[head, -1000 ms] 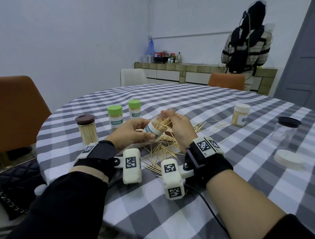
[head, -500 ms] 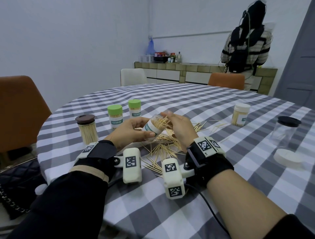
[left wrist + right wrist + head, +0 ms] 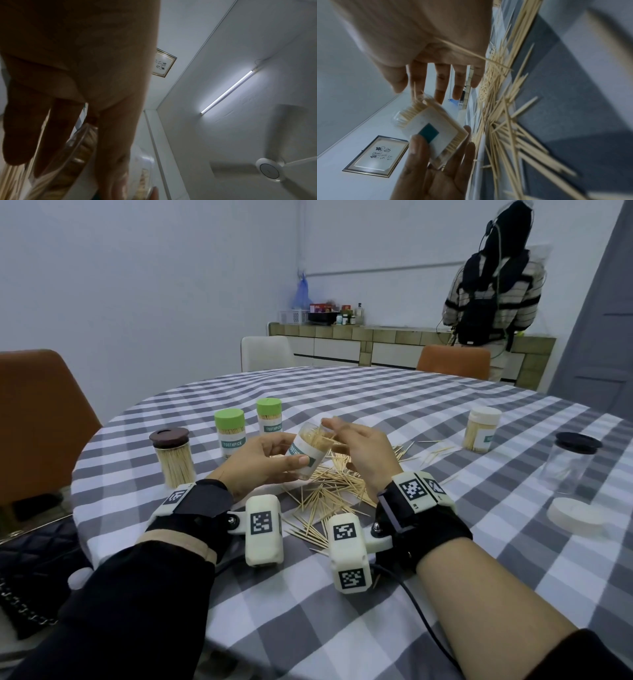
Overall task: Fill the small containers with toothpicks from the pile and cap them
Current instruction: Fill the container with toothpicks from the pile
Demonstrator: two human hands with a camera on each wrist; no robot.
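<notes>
Frame centre: left hand (image 3: 260, 465) grips tilted toothpick container (image 3: 308, 450), mouth up-right; right hand (image 3: 359, 450), fingers relaxed, at mouth, nearer pile (image 3: 329, 494).

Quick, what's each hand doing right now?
Left hand: holds the open toothpick container.
Right hand: open, fingers straight at the container's mouth.

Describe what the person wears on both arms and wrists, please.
The left arm has a long black sleeve with a tan cuff. The right forearm is bare, its dark sleeve pushed up. Each wrist carries a black strap with white square-code tags and a cream camera block bearing black-and-white codes. A black cable runs from the right block.
</notes>
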